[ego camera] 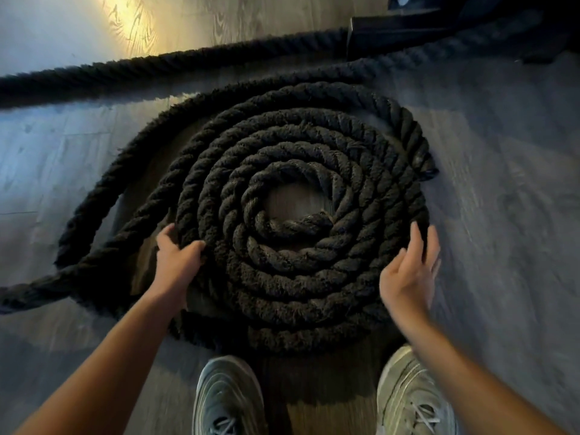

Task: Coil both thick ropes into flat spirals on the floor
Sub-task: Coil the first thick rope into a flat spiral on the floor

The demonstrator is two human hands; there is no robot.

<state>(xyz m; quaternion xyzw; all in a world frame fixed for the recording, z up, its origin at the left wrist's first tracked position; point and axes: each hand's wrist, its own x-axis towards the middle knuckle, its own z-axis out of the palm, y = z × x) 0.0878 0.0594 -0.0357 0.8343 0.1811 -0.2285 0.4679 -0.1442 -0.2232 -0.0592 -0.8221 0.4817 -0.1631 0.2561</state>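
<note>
Head view: black rope spiral (301, 221) flat on wooden floor (502, 152). Left hand (175, 262) clasping spiral's left outer turn; right hand (408, 271) spread, fingers loose, at its right edge. Second rope (157, 67) stretched beyond spiral.

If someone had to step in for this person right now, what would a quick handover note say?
Left hand: gripping the outer turn of the coiled rope at its left edge.
Right hand: open, against the coil's right edge, holding nothing.
Done: several flat turns lie on the wood floor in front of the shoes.
Left: the loose outer loop on the left needs tightening in; the straight rope behind the coil is uncoiled.
</note>
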